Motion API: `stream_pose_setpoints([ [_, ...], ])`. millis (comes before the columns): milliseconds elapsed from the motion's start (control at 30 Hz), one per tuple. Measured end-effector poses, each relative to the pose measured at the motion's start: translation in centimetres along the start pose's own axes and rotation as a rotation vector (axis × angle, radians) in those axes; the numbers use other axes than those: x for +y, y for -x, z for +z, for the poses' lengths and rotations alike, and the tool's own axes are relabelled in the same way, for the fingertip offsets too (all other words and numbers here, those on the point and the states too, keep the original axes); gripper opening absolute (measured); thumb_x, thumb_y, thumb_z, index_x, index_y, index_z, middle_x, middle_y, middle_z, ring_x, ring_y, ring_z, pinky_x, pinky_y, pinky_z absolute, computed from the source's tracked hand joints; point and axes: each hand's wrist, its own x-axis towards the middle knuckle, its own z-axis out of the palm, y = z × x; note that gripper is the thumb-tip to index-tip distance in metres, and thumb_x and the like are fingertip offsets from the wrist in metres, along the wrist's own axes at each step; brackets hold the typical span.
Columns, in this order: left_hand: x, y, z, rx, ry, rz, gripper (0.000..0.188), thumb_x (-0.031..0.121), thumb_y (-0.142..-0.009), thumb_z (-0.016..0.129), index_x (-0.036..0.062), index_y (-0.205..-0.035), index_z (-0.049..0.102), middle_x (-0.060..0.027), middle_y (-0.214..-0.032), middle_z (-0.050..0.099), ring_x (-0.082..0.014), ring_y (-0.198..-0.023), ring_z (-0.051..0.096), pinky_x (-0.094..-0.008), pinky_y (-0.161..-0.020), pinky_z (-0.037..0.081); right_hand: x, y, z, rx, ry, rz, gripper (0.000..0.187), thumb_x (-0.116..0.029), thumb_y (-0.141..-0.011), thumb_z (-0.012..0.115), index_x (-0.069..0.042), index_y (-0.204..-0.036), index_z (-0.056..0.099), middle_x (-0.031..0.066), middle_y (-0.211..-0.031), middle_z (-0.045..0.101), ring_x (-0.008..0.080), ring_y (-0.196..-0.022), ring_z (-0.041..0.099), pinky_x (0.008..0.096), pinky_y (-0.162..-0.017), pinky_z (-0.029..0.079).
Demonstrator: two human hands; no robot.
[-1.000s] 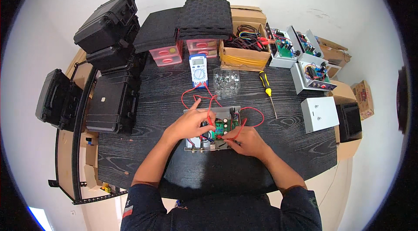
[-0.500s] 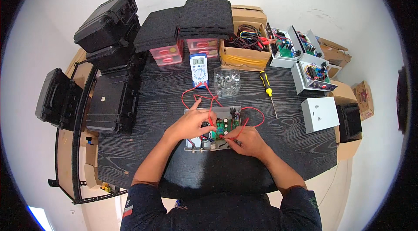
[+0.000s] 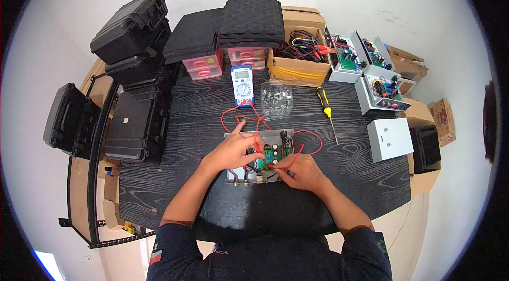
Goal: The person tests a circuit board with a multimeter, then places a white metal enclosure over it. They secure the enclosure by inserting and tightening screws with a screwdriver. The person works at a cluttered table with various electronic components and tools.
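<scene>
In front of me sits an open metal enclosure (image 3: 231, 172) with a green circuit board (image 3: 272, 152) inside. My left hand (image 3: 231, 152) pinches a red test probe (image 3: 257, 147) over the board's left part, index finger raised. From the right, my right hand (image 3: 303, 172) grips a second red test probe (image 3: 297, 152), its tip low over the board; whether either tip touches is too small to tell. Red leads run from both probes toward a blue and white multimeter (image 3: 243, 85), which lies beyond the enclosure with its display facing up.
Beyond the enclosure lie a clear tray of small screws (image 3: 277, 100) and a yellow-black screwdriver (image 3: 324, 103). A white box (image 3: 389, 139) and open electronic units (image 3: 383, 93) stand at right. Cables fill a cardboard box (image 3: 298, 71) at the back. Black cases (image 3: 137, 125) are stacked at left.
The digits on the multimeter's display, plain before, are not readable now. Both hands and probes hold nearly the same place.
</scene>
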Motion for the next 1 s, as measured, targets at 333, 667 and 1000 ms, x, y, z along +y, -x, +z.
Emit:
stream_pose_setpoints([
  [333, 0.22, -0.05, 0.05, 0.005, -0.013, 0.007, 0.018, 0.022, -0.091, 0.082, 0.0143, -0.101, 0.069, 0.0026, -0.1, 0.076, -0.0228, -0.106, 0.075, -0.0726, -0.128, 0.014, -0.1, -0.12, 0.0, -0.018, 0.022, -0.01, 0.017, -0.011, -0.087, 0.082, -0.009, -0.103, 0.077, 0.0077, -0.096, 0.078, 0.0288, -0.085, 0.076, 0.0423, -0.078, 0.061],
  [667, 0.01, -0.08, 0.4, 0.001, -0.034, -0.02, 0.019, 0.023, -0.091, 0.083, 0.0142, -0.102, 0.069, 0.0022, -0.101, 0.076, -0.0224, -0.107, 0.074, -0.0724, -0.128, 0.013, -0.33, -0.08, -0.18, 0.007, 0.035, -0.032, 0.016, -0.011, -0.086, 0.083, -0.011, -0.099, 0.074, 0.0062, -0.095, 0.077, 0.0278, -0.082, 0.076, 0.041, -0.074, 0.061],
  [1000, -0.15, -0.05, 0.79, 0.037, -0.053, 0.006, 0.021, 0.023, -0.091, 0.083, 0.0134, -0.103, 0.069, 0.0028, -0.099, 0.075, -0.0215, -0.105, 0.074, -0.0725, -0.128, 0.012, -0.51, -0.17, -0.05, -0.027, 0.091, -0.068, 0.016, -0.012, -0.086, 0.083, -0.011, -0.099, 0.073, 0.0062, -0.093, 0.076, 0.0278, -0.083, 0.075, 0.0412, -0.074, 0.061],
])
